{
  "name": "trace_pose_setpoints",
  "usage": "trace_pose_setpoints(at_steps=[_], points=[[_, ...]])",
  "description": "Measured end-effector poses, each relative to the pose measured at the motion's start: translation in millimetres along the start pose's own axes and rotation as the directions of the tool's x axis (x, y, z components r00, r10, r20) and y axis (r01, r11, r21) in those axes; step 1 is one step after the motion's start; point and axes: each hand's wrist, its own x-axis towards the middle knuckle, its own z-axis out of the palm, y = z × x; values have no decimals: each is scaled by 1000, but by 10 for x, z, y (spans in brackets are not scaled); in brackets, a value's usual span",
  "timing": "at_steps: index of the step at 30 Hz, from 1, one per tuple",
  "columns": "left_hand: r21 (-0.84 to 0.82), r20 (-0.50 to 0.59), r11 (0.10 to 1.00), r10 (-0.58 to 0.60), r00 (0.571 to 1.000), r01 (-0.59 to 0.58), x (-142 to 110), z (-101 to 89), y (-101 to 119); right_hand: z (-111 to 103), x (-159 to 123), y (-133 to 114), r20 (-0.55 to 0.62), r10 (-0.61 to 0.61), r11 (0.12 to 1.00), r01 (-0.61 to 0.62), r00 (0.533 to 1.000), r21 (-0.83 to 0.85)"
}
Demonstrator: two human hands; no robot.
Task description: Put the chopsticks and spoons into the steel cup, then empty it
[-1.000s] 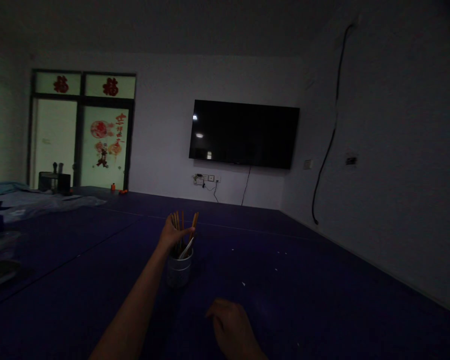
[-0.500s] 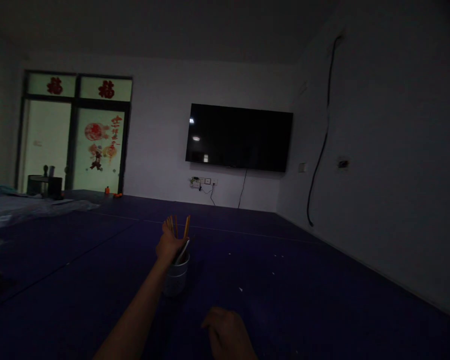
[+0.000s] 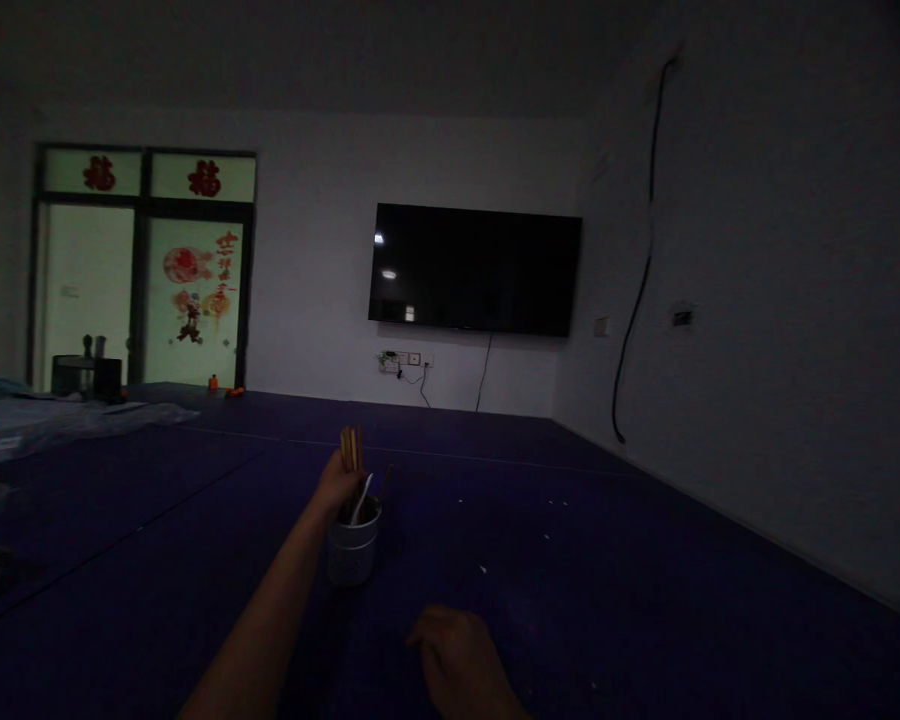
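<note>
My left hand (image 3: 335, 484) is closed around a bundle of wooden chopsticks (image 3: 352, 450), whose upper ends stand together above the fingers. Their lower ends go down into a grey utensil holder (image 3: 352, 556), which stands upright on the dark blue table. A white spoon handle (image 3: 363, 496) leans in the holder beside the bundle. Apart from these, one thin dark stick (image 3: 386, 481) tilts to the right at the rim. Nearer to me, my right hand (image 3: 459, 655) rests low over the table with its fingers curled in, and nothing shows in it.
Small white scraps (image 3: 484, 569) lie on the table (image 3: 570, 600) to the right. Clear plastic sheeting (image 3: 90, 420) covers part of the left side. Small orange objects (image 3: 234, 392) sit at the far edge. A television (image 3: 476, 268) hangs on the back wall.
My left hand has drawn the spread chopsticks into a tight bundle. One dark stick now leans separately at the right of the rim. My right hand stays curled in about the same place.
</note>
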Motion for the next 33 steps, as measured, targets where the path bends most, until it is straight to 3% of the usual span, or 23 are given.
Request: trace_pose_setpoints(at_steps=[6, 10, 16, 22, 27, 31, 33], points=[[-117, 110, 988, -86, 990, 99, -24, -27, 54, -8, 4, -9, 23, 7, 1000, -7, 1000, 2], [-192, 104, 976, -85, 991, 104, -24, -20, 98, 1, 9, -4, 9, -11, 1000, 11, 1000, -12], [-284, 18, 959, 14, 1000, -8, -12, -78, 234, -5, 13, -10, 17, -8, 1000, 9, 1000, -18], [-333, -81, 929, 140, 987, -159, -25, -282, 484, -44, 17, -46, 44, -16, 999, 17, 999, -35], [-393, -244, 852, 266, 933, -346, -46, -492, 713, -71, 34, -82, 66, 10, 999, -8, 998, -39], [-413, -426, 774, 302, 853, -480, -50, -699, 889, -57, 36, -70, 71, 21, 998, -17, 997, -64], [-362, -508, 781, 293, 810, -509, -53, -840, 946, -56, 30, -69, 69, 27, 997, -22, 997, -71]])
